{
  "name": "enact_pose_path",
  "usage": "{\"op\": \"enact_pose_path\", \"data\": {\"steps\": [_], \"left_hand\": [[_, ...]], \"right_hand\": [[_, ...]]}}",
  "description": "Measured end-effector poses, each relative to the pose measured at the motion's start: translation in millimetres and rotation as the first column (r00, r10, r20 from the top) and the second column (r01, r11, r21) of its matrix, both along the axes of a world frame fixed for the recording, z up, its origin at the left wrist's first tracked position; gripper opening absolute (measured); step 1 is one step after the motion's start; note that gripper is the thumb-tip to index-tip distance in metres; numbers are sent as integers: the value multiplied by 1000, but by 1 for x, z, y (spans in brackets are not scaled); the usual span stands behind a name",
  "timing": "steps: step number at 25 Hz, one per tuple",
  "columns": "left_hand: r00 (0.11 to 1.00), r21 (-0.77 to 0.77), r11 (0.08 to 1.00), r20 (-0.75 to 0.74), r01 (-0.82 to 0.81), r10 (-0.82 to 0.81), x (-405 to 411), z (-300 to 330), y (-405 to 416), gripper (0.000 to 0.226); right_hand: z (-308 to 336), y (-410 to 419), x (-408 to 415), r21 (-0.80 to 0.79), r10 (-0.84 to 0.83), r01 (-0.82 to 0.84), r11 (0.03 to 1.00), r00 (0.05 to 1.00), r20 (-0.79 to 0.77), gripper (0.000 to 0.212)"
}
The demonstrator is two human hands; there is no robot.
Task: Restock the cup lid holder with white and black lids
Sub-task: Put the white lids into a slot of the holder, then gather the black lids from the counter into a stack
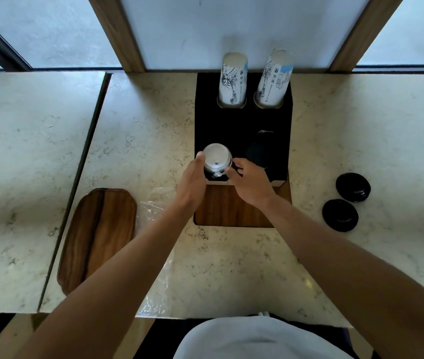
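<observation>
A black lid holder point(242, 123) stands on the marble counter against the window. A stack of white lids point(216, 158) sits in its front left slot. My left hand point(192, 180) grips the stack's left side and my right hand point(248, 181) pinches its right side. Black lids point(261, 149) fill the front right slot. Two loose black lids lie on the counter to the right, one further back point(353, 187), one closer point(340, 215). Two stacks of printed paper cups, left point(232, 80) and right point(273, 79), stand in the back slots.
A wooden tray point(97, 237) lies on the counter at the left, with crumpled clear plastic wrap point(153, 255) beside it. A wooden inset point(229, 206) sits just in front of the holder. A seam point(76, 187) divides the counter slabs at the left.
</observation>
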State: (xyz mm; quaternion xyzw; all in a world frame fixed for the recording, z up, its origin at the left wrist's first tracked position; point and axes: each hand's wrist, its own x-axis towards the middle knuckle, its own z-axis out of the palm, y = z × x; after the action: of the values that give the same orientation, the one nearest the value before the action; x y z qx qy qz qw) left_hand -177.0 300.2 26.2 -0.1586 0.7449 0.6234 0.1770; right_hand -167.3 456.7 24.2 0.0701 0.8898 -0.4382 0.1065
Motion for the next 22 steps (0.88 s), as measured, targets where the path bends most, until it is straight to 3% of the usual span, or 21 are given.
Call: {"op": "enact_pose_path", "data": {"steps": [3, 7, 15, 22], "left_hand": [[992, -119, 988, -73, 97, -106, 23, 0, -6, 74], [981, -208, 968, -102, 143, -167, 49, -8, -14, 58], [965, -176, 951, -15, 254, -260, 88, -22, -14, 75], [882, -229, 855, 32, 465, -471, 106, -25, 49, 72]], "right_hand": [[3, 3, 21, 8, 16, -16, 1000, 1000, 3, 60], [-1, 11, 50, 71, 22, -26, 997, 998, 66, 71], [0, 23, 96, 74, -94, 91, 993, 995, 36, 62], [-13, 87, 159, 127, -320, 311, 942, 946, 56, 50]]}}
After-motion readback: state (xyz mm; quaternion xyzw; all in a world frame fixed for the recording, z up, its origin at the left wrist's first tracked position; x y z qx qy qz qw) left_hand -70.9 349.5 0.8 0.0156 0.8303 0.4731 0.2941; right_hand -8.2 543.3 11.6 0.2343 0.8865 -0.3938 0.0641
